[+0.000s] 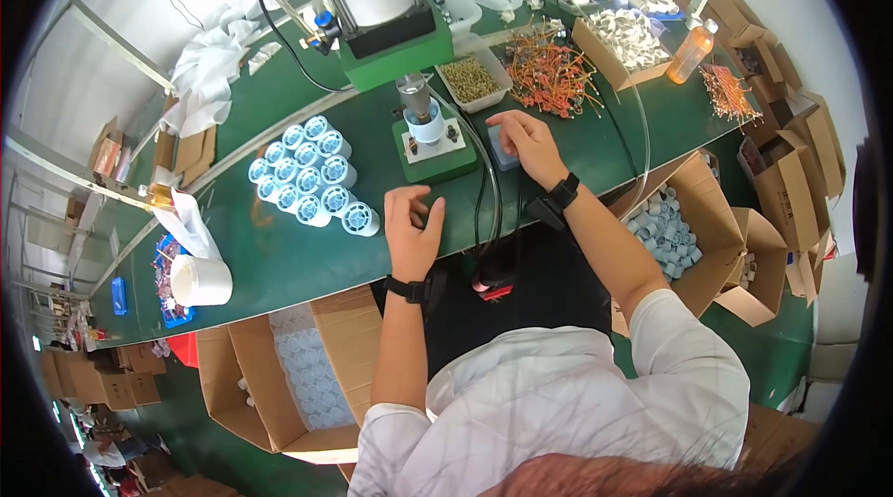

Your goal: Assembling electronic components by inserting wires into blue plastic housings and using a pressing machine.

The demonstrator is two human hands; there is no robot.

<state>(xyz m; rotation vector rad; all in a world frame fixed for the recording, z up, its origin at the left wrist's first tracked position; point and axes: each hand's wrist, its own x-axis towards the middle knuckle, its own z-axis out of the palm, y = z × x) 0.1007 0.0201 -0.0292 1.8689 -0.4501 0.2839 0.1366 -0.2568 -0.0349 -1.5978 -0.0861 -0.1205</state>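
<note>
On the green bench, a press (395, 51) with a green head stands over a light blue round plastic part (426, 128), which sits upright on the press's fixture (437, 145). My left hand (414, 229) rests just in front of the press base, fingers loosely bent, thumb apart, holding nothing visible. My right hand (528, 145) is to the right of the press, index finger stretched out over a small blue-grey box (503, 145). Whether the fingers touch that box is hard to make out. Left of the press, several light blue round parts (307, 170) stand grouped together.
A tray of small brass-coloured pieces (474, 80), a heap of orange wired parts (549, 74) and a carton of white parts (625, 43) lie at the back right, near an orange bottle (692, 51). Cartons (712, 218) flank me. A white tub (201, 281) stands left.
</note>
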